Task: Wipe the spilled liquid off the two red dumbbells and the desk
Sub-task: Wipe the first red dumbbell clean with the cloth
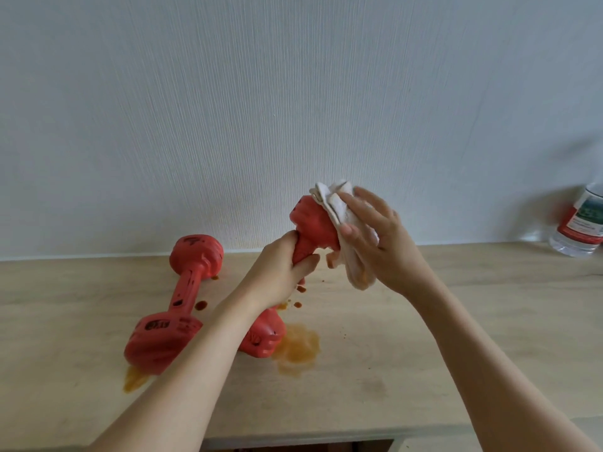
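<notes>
**Cloth pressed to the raised dumbbell head**

The left hand [280,272] was wrapped around the grip of the tilted dumbbell [313,226], fingers curled tight and pressed together about the bar, thumb across the front. The lower head of this dumbbell [261,340] rested on the desk [424,321] below the left wrist, partly hidden by the forearm, while the upper head stood just above the left fingers, lifted clear of the desk.

The right hand [375,236] held a white cloth [339,207] against the right side of that upper head. The fingers were spread over the cloth, the thumb pressing the cloth against the head from the front. The cloth bunched above the right fingertips and hung down under the palm, its lower edge stained orange.

The second dumbbell [182,298] lay flat on the desk to the left of the left hand, apart from it, with dark spots on its bar and heads.

A brown puddle [297,350] lay on the desk below the left fingers, touching the lower head of the held dumbbell. Small dark drops [298,298] sat just under the left knuckles. A smaller stain [135,380] showed at the near head of the second dumbbell.

A plastic bottle [577,230] stood on the desk well to the right of the right hand, by the wall [293,93].
</notes>
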A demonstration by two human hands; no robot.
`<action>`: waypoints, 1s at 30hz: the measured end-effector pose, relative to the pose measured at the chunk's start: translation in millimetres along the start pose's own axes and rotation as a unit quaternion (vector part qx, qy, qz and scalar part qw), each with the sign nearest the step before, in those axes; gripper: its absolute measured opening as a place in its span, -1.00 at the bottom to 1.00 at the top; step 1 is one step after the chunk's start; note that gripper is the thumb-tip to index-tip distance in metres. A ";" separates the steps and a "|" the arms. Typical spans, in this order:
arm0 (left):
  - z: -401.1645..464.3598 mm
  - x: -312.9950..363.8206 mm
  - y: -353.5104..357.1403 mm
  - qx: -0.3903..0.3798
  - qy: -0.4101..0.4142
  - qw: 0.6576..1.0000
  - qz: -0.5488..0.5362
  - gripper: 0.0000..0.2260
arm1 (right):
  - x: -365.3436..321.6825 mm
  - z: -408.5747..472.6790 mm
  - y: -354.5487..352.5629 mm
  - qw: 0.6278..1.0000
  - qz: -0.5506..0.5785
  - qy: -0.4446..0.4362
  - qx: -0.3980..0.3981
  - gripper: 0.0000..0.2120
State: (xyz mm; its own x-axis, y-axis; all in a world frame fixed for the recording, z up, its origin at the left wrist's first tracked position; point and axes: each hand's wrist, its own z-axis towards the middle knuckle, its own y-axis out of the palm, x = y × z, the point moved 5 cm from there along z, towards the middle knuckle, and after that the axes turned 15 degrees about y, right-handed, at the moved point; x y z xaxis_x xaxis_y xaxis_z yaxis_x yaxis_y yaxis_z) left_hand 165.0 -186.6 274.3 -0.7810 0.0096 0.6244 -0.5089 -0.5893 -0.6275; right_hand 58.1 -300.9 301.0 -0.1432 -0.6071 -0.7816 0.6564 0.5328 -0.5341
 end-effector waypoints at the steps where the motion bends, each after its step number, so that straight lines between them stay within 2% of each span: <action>1: -0.2 -0.4 -0.6 0.000 -0.001 1.000 0.001 -0.85 | -0.9 -2.0 3.2 1.000 0.009 -0.006 -0.001 -0.57; 5: -0.2 -3.7 -3.9 0.006 -0.015 1.000 0.011 -0.86 | -9.2 -12.4 10.8 0.998 -0.029 -0.049 -0.007 -0.46; 10: -2.9 -8.3 -5.7 -0.001 -0.044 0.999 0.010 -0.85 | -12.2 -18.5 23.6 0.981 -0.169 -0.091 -0.014 -0.37; 14: -7.9 -4.8 3.0 -0.019 -0.054 0.998 -0.040 -0.83 | -21.7 -12.7 27.5 0.950 -0.257 -0.139 0.108 -0.43; 17: -10.3 -5.2 4.9 -0.007 -0.073 0.994 -0.079 -0.87 | -28.7 -10.6 40.1 0.929 -0.287 -0.174 0.155 -0.41; 23: -12.5 -13.4 0.8 0.009 -0.080 0.993 -0.085 -0.90 | -30.4 -11.1 57.0 0.908 -0.293 -0.228 0.195 -0.36; 25: -13.9 -13.4 1.4 0.016 -0.084 0.988 -0.130 -0.89 | -17.6 -10.5 55.4 0.924 -0.247 -0.233 0.176 -0.36; 27: -14.5 -12.4 2.8 0.008 -0.089 0.981 -0.171 -0.92 | -5.3 -10.0 52.5 0.945 -0.186 -0.220 0.157 -0.47; 30: -16.4 -10.7 6.6 -0.014 -0.102 0.974 -0.201 -0.91 | 1.7 -10.9 51.1 0.952 -0.164 -0.210 0.152 -0.56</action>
State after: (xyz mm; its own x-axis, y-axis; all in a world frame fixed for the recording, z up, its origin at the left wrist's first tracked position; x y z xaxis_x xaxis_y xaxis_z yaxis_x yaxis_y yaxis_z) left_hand 164.0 -177.3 255.9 -0.4296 0.0724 0.9001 -0.7708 -0.5486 -0.3238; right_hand 83.3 -268.3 268.8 -0.1106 -0.9271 -0.3581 0.8202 0.1184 -0.5597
